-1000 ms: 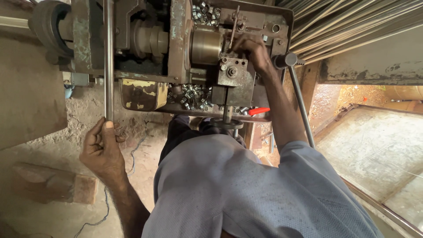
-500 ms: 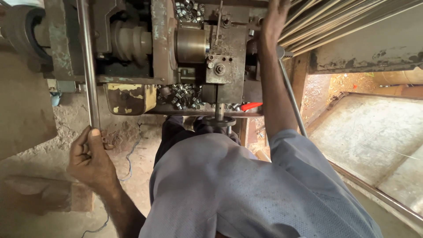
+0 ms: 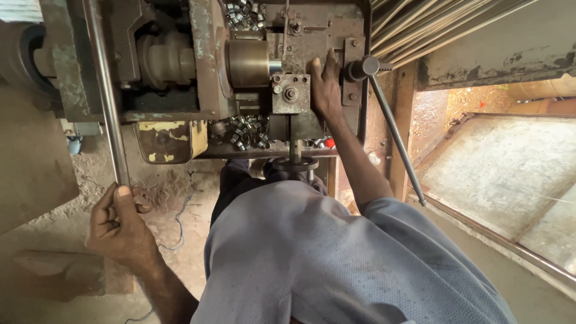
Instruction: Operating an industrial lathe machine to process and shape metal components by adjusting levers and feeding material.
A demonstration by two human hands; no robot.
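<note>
While the old rust-brown machine (image 3: pixel 204 78) fills the upper half of the head view, everything else sits in relation to it. Right of the machine, a bundle of long metal rods (image 3: pixel 432 24) slants toward the upper corner, and below that bundle a flat grey slab (image 3: pixel 510 174) lies on the ground. Below the machine, the person's grey shirt (image 3: pixel 336 264) takes up the lower middle. Down the machine's left side runs a long steel bar (image 3: pixel 107 102), and the left hand (image 3: pixel 119 231) has its grip clamped round that bar's lower end, thumb pressed up along it. From a dark knob at the machine's right edge, a thin lever rod (image 3: pixel 393 126) slopes down and away. The right hand (image 3: pixel 326 87) lies flat on the machine's front, just left of that knob, fingers stretched upward and apart, grip loose and closed on nothing. Just left of the right hand sits a square block with a bolt (image 3: pixel 290 94), and left of that a brass-coloured cylinder (image 3: pixel 249 63). Beneath the block, a heap of small shiny metal rings (image 3: pixel 249 132) rests on the machine's lower ledge.
</note>
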